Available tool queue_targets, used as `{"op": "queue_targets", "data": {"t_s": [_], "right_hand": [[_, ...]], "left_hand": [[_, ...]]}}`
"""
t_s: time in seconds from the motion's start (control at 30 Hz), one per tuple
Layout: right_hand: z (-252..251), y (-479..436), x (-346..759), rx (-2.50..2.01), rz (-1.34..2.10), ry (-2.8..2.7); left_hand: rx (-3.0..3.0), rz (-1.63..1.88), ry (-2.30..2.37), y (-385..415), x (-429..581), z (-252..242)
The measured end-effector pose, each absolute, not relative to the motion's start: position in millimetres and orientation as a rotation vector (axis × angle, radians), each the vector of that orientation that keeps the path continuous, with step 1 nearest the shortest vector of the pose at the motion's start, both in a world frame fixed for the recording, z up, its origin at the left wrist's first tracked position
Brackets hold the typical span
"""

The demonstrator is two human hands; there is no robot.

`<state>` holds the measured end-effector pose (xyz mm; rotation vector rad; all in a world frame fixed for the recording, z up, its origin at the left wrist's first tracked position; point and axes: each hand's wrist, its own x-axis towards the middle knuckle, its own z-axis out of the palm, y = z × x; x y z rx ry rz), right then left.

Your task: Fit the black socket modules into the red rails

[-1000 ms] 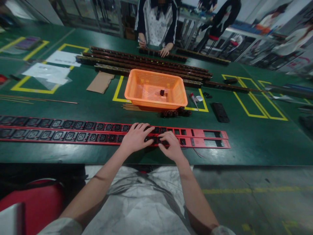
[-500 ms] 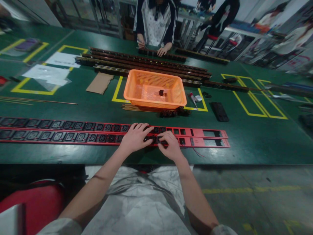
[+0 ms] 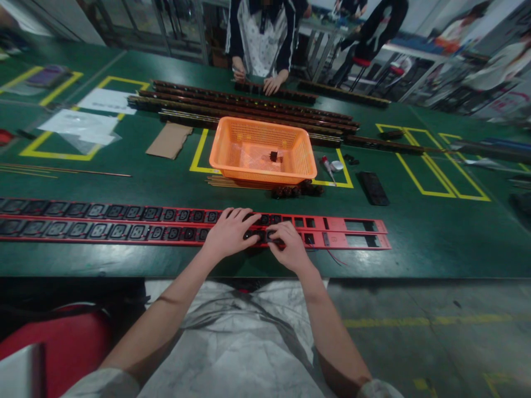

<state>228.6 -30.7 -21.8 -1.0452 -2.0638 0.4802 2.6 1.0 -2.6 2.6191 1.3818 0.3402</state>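
Note:
Two long red metal strips (image 3: 337,241) lie side by side across the table, with rows of black power sockets (image 3: 98,230) set in them. Toward the right end, several cutouts have no socket. My left hand (image 3: 227,235) rests over both strips, fingers spread, its thumb on the near strip. My right hand (image 3: 290,247) is closed at the near strip, thumb and fingers pinching a black socket (image 3: 271,236) seated in or at a cutout; the fingers partly hide it. Thin wires (image 3: 337,258) stick out below the near strip, right of my right hand.
Beyond the strips stands an orange basket (image 3: 265,176) with a small black part (image 3: 274,156) inside. Near it are dark parts (image 3: 290,192), a screwdriver (image 3: 328,168), a black phone-like slab (image 3: 373,188) and cardboard (image 3: 169,141). Long dark rails (image 3: 249,110) lie before a person (image 3: 263,38) opposite.
Both my hands keep nearly the same place and grip on the strips. Across the table, the other person's hand has shifted slightly to the left.

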Motion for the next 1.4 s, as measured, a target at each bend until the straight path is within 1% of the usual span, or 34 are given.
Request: {"op": "queue_targets", "data": {"t_s": [0.6, 1.0, 1.4], "right_hand": [[-35.7, -38.3, 235.1, -1.161, 0.492, -1.891], [-33.9, -39.2, 234.2, -1.207, 0.412, -1.968], [-21.7, -34.5, 235.7, -1.145, 0.484, -2.069]], "left_hand": [[2.604, 0.342, 1.369, 1.2, 2.2, -2.4], [2.602, 0.332, 1.368, 1.4, 2.4, -2.1], [2.6, 0.336, 1.375, 1.3, 2.5, -1.0]]}}
